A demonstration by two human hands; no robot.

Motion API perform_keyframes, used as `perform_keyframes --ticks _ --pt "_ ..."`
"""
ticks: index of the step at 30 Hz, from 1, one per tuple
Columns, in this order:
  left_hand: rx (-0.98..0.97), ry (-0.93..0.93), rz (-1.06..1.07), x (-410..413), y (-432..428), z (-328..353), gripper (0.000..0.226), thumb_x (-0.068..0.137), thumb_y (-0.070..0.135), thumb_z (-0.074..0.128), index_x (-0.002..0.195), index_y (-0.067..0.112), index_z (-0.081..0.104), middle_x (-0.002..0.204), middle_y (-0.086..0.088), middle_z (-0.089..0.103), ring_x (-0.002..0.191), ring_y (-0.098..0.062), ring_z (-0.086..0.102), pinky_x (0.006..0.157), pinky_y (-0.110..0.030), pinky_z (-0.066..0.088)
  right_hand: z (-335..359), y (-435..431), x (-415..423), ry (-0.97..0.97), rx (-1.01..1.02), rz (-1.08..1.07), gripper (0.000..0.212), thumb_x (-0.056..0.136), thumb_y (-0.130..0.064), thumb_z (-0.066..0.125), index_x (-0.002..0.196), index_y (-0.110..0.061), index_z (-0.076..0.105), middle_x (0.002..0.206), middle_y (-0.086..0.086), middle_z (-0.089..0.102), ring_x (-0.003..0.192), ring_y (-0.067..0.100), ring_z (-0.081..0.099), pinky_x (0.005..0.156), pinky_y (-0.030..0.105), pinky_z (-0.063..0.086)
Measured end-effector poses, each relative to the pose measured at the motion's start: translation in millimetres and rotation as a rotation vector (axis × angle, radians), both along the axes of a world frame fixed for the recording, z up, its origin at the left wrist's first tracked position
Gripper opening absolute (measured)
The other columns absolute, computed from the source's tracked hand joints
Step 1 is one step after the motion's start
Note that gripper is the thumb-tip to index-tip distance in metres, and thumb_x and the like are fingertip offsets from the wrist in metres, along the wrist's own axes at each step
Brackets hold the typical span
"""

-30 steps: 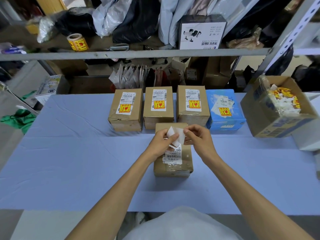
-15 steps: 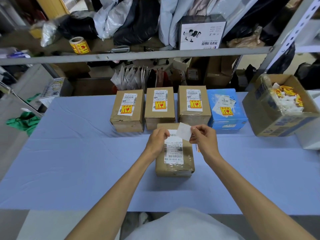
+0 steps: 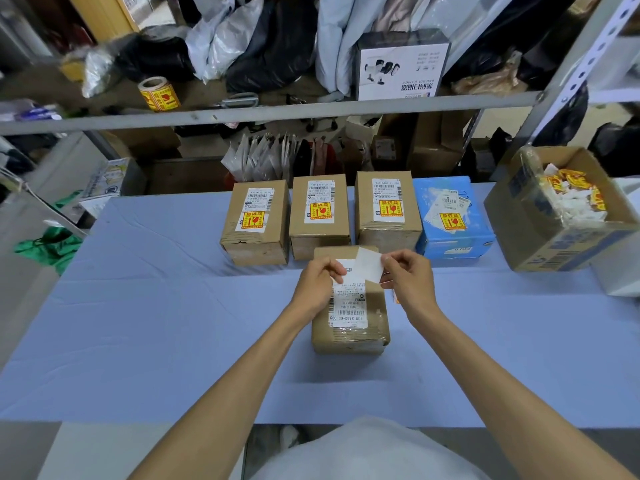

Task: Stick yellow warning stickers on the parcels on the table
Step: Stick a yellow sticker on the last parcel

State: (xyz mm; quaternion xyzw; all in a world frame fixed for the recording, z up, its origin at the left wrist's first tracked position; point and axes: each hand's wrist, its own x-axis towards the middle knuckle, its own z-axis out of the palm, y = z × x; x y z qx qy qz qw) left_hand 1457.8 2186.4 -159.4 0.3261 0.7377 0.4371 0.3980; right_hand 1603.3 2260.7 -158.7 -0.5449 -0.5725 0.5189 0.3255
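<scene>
1. L hand and R hand are above the near brown cardboard parcel. It lies on the light-blue cloth worktop w/ a white shipping label on top.
2. Fingers of both hands pinch a small white square of paper, L at its left edge and R at its right edge.
3. A small yellow-orange bit shows under R hand; cannot tell what it is.
4. Behind, in a row, stand 3 brown cardboard parcels and a blue box, each w/ a yellow warning sticker on top.
5. An open cardboard carton w/ yellow-white scraps stands at the right.
</scene>
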Motion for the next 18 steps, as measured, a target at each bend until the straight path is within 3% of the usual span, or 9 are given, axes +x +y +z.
perform_keyframes --ticks 2,4,9,13,15,18 --pt "0.030 0.027 0.050 4 0 2 0.030 0.080 0.007 0.037 0.059 0.020 0.054 0.056 0.009 0.046 0.060 -0.009 0.042 0.058 -0.026 0.032 1 -1 0 -0.011 0.017 0.000 0.013 0.092 -0.019 0.058 0.082 -0.015 0.065 0.074 0.000 0.068 0.068 0.016 0.067 0.062 0.030 0.057" --pt "0.028 0.049 0.080 9 2 6 0.026 0.079 0.024 0.042 0.055 0.022 0.052 0.054 0.009 0.042 0.058 -0.010 0.040 0.056 -0.028 0.030 3 -2 0 -0.028 0.037 0.005 0.012 0.091 -0.019 0.059 0.083 -0.013 0.065 0.076 0.003 0.068 0.069 0.018 0.067 0.063 0.033 0.057" --pt "0.123 0.048 -0.021 24 8 11 0.015 0.090 0.039 0.058 0.088 0.025 0.063 0.073 0.009 0.063 0.064 -0.006 0.057 0.058 -0.021 0.042 8 -6 -3 -0.024 0.097 0.001 0.011 0.090 -0.016 0.061 0.083 -0.009 0.064 0.075 0.007 0.066 0.070 0.022 0.065 0.063 0.034 0.056" --pt "0.171 0.060 -0.055 35 9 14 0.020 0.091 0.037 0.060 0.104 0.021 0.062 0.044 0.018 0.052 0.042 0.007 0.048 0.042 -0.004 0.031 11 -9 -7 0.000 0.107 0.010 0.009 0.091 -0.014 0.060 0.084 -0.010 0.065 0.075 0.005 0.067 0.070 0.018 0.067 0.058 0.025 0.056" --pt "0.183 0.060 -0.072 37 9 16 0.018 0.094 0.031 0.057 0.106 0.020 0.063 0.050 0.021 0.056 0.050 0.010 0.053 0.047 -0.002 0.034 10 -9 -7 0.008 0.107 0.014 0.009 0.091 -0.016 0.060 0.084 -0.012 0.066 0.075 0.003 0.067 0.069 0.014 0.067 0.060 0.025 0.056" --pt "0.150 0.016 -0.101 36 8 17 0.016 0.093 0.029 0.057 0.107 0.025 0.064 0.089 0.012 0.070 0.085 0.000 0.064 0.063 -0.009 0.041 7 -9 -5 0.031 0.117 0.036 0.010 0.089 -0.023 0.064 0.083 -0.016 0.067 0.073 0.000 0.068 0.068 0.012 0.067 0.060 0.024 0.057"
